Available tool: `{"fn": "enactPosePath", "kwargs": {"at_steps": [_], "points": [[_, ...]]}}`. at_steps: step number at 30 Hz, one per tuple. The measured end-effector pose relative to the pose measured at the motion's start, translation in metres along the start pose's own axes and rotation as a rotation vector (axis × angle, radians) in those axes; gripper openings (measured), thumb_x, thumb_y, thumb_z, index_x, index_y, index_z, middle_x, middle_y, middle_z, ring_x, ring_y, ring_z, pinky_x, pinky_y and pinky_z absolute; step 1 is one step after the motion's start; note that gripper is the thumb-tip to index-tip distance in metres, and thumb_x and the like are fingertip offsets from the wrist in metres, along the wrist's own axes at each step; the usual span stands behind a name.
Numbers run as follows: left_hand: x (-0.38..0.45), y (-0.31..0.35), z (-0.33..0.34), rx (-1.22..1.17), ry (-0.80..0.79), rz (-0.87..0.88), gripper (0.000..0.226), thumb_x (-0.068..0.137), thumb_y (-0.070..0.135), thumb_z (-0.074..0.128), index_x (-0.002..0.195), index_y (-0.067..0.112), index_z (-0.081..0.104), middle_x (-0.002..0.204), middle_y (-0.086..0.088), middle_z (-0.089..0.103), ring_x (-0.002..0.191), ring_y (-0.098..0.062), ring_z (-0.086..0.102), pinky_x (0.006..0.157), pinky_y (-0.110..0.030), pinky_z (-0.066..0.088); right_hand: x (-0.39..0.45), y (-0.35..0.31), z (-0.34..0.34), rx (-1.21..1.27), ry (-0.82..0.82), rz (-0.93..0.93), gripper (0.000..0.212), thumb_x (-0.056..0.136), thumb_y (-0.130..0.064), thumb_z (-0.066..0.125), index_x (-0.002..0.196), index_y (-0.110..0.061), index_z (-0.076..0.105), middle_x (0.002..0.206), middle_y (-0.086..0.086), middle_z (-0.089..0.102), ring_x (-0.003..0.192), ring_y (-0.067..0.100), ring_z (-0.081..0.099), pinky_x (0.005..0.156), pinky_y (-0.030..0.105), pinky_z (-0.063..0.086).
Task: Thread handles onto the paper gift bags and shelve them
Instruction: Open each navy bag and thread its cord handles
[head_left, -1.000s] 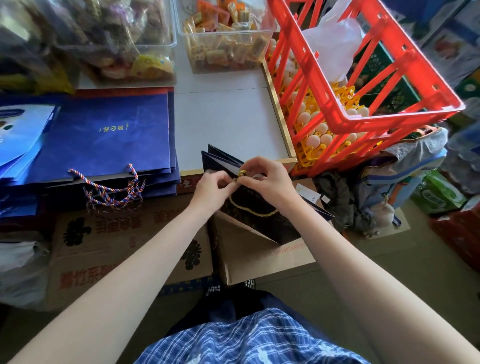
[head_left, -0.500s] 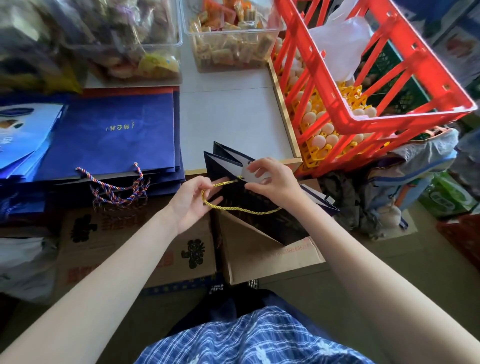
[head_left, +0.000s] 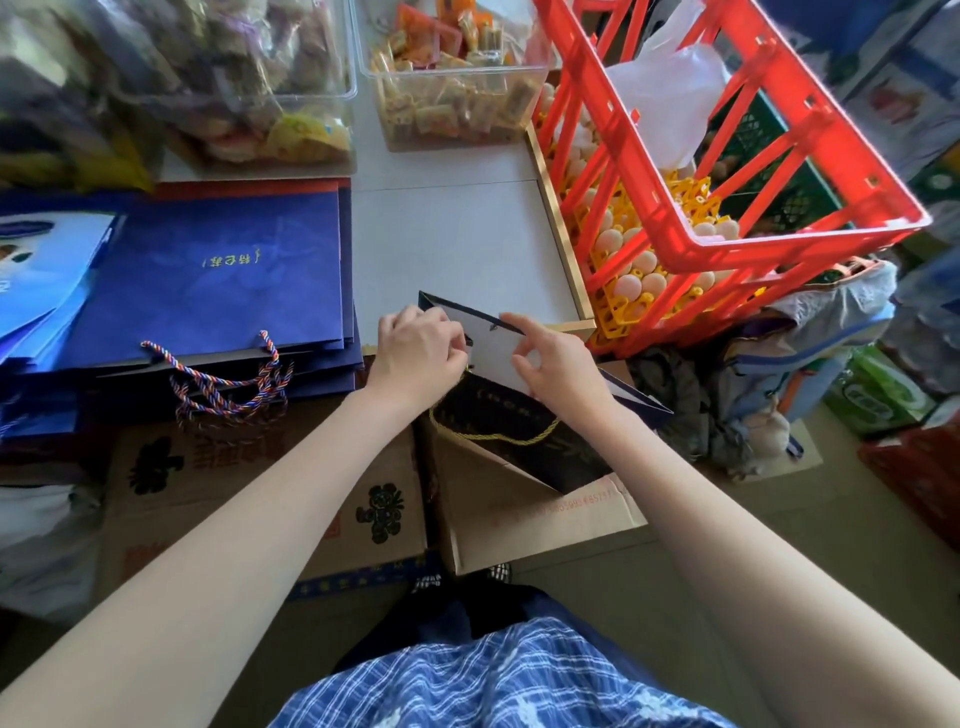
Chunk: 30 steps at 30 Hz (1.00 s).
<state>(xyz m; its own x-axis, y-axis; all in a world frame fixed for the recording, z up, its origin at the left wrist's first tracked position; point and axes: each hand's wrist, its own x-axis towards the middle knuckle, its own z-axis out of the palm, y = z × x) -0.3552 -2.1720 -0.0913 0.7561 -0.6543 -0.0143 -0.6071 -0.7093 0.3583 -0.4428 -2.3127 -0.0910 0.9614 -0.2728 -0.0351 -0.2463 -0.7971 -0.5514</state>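
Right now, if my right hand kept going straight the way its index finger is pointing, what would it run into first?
Most likely your left hand. The right hand points its index finger up-left along the white inner face of the dark gift bag, toward the small hole near the rim. Depth is unclear, so it might pass just behind.

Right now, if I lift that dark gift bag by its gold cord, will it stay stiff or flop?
The dark gift bag is folded flat paper with crisp edges, so probably stiff and light. The gold cord droops in a loop, so likely floppy; the bag may swing from it.
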Motion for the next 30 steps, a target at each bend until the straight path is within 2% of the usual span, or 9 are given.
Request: {"fn": "enactPosePath", "kwargs": {"at_steps": [2, 5, 9, 11, 14, 19, 25, 28, 30], "points": [[-0.008, -0.004, 0.0, -0.027, -0.011, 0.022, 0.017, 0.087, 0.017, 0.046, 0.092, 0.015, 0.063, 0.106, 0.0, 0.057, 0.106, -0.021, 0.046, 0.093, -0.033, 0.025, 0.005, 0.0, 0.0, -0.09, 0.01, -0.001, 0.044, 0.095, -0.017, 0.051, 0.138, -0.022, 0.044, 0.096, 0.002, 0.066, 0.063, 0.009, 0.056, 0.072, 0.022, 0.049], [-0.02, -0.01, -0.005, -0.093, -0.035, 0.072, 0.011, 0.083, 0.013, 0.051, 0.092, 0.018, 0.055, 0.103, 0.003, 0.056, 0.105, -0.019, 0.046, 0.091, -0.029, 0.021, 0.015, -0.006, 0.003, -0.218, 0.086, -0.048, 0.033, 0.094, -0.024, 0.054, 0.127, -0.02, 0.058, 0.099, 0.004, 0.068, 0.085, 0.022, 0.063, 0.073, 0.03, 0.046], [-0.027, -0.016, -0.007, -0.217, 0.002, 0.044, 0.031, 0.081, 0.008, 0.055, 0.11, 0.017, 0.051, 0.106, 0.0, 0.048, 0.101, -0.018, 0.049, 0.091, -0.028, 0.02, 0.026, -0.019, 0.018, -0.196, 0.181, -0.102, 0.016, 0.09, -0.015, 0.059, 0.099, -0.006, 0.068, 0.095, 0.01, 0.061, 0.08, 0.028, 0.059, 0.06, 0.03, 0.04], [-0.028, -0.017, -0.009, -0.179, -0.009, 0.053, 0.04, 0.082, 0.009, 0.055, 0.12, 0.019, 0.051, 0.116, -0.003, 0.044, 0.104, -0.016, 0.048, 0.095, -0.03, 0.022, 0.029, -0.018, 0.018, -0.151, 0.188, -0.078, 0.013, 0.089, -0.013, 0.06, 0.092, -0.003, 0.068, 0.095, 0.01, 0.06, 0.079, 0.027, 0.059, 0.061, 0.033, 0.043], [-0.023, -0.017, -0.014, -0.029, -0.049, 0.123, 0.041, 0.084, 0.012, 0.054, 0.124, 0.022, 0.053, 0.122, -0.002, 0.042, 0.111, -0.018, 0.042, 0.096, -0.033, 0.025, 0.027, -0.01, 0.013, -0.126, 0.148, -0.116, 0.011, 0.086, -0.005, 0.062, 0.095, 0.0, 0.067, 0.097, 0.014, 0.06, 0.081, 0.027, 0.06, 0.066, 0.033, 0.046], [0.004, -0.002, -0.029, 0.16, -0.119, 0.301, 0.028, 0.089, 0.024, 0.047, 0.108, 0.021, 0.067, 0.113, 0.004, 0.053, 0.114, -0.019, 0.035, 0.097, -0.032, 0.021, 0.023, -0.012, 0.004, -0.122, 0.165, -0.122, 0.008, 0.087, -0.004, 0.061, 0.083, 0.001, 0.066, 0.089, 0.014, 0.061, 0.075, 0.027, 0.057, 0.062, 0.029, 0.039], [0.026, 0.003, -0.028, 0.031, -0.305, 0.091, 0.025, 0.087, 0.016, 0.045, 0.078, 0.015, 0.068, 0.09, -0.004, 0.068, 0.094, -0.023, 0.057, 0.09, -0.033, 0.037, 0.015, -0.007, 0.008, -0.197, 0.12, -0.054, 0.022, 0.091, -0.018, 0.059, 0.11, -0.008, 0.06, 0.106, 0.008, 0.063, 0.094, 0.021, 0.059, 0.074, 0.028, 0.045], [0.02, 0.004, -0.022, 0.014, -0.258, 0.055, 0.024, 0.088, 0.015, 0.043, 0.071, 0.017, 0.06, 0.087, -0.003, 0.067, 0.093, -0.022, 0.055, 0.095, -0.036, 0.035, 0.017, -0.01, 0.016, -0.161, 0.156, 0.073, 0.027, 0.089, -0.031, 0.061, 0.107, -0.01, 0.064, 0.101, 0.005, 0.067, 0.089, 0.019, 0.062, 0.072, 0.028, 0.047], [0.014, 0.005, -0.014, 0.022, -0.185, 0.049, 0.027, 0.09, 0.016, 0.04, 0.081, 0.012, 0.066, 0.09, -0.004, 0.066, 0.095, -0.022, 0.052, 0.097, -0.037, 0.032, 0.021, -0.016, 0.019, -0.043, 0.221, 0.213, 0.031, 0.087, -0.038, 0.063, 0.1, -0.01, 0.067, 0.094, 0.003, 0.068, 0.082, 0.017, 0.061, 0.068, 0.028, 0.048]]}}
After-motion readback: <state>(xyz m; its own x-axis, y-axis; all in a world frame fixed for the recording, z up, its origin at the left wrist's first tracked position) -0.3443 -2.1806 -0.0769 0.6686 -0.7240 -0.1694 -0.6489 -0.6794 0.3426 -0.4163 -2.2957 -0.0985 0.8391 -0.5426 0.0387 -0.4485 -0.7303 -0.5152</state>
